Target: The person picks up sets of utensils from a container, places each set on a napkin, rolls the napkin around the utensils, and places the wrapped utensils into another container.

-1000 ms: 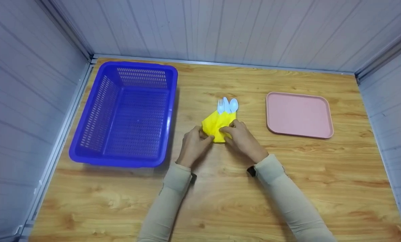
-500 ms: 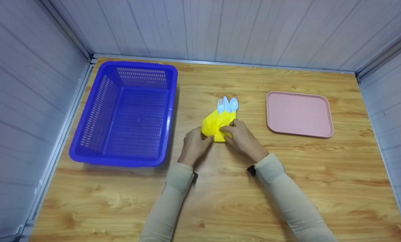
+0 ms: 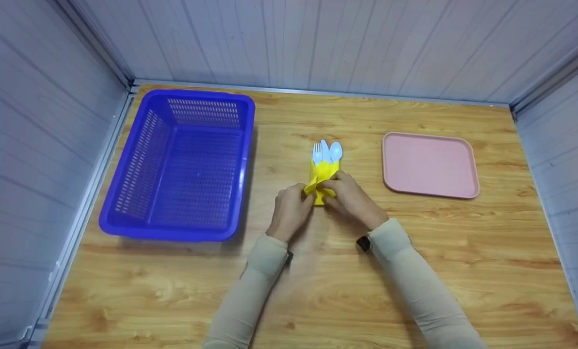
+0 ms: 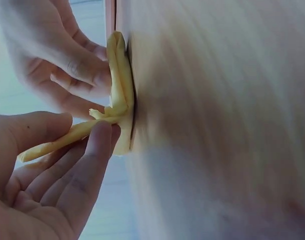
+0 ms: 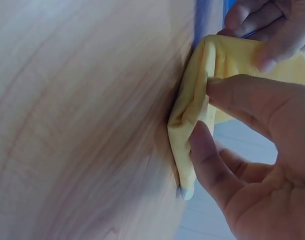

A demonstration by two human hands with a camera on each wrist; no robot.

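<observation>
A fork (image 3: 317, 154), a knife (image 3: 325, 150) and a spoon (image 3: 336, 151), all pale blue, lie side by side on the table. Their heads stick out of a folded yellow napkin (image 3: 324, 170); their handles are hidden in it. My left hand (image 3: 290, 209) pinches the napkin's left flap (image 4: 67, 140) between thumb and fingers and holds it raised off the table. From the right, my right hand (image 3: 353, 198) grips the wrapped part low down, its fingertips (image 5: 205, 140) against the napkin's edge.
A large blue plastic basket (image 3: 243, 179) with slotted walls stands to the left. On the right lies a flat pink tray (image 3: 429, 165). Panelled walls (image 3: 289, 43) close off the back and both sides of the wooden table (image 3: 318, 300).
My left hand has moved right, lifting the napkin's left flap and folding it in over the cutlery bundle. The right hand has stayed nearly where it was.
</observation>
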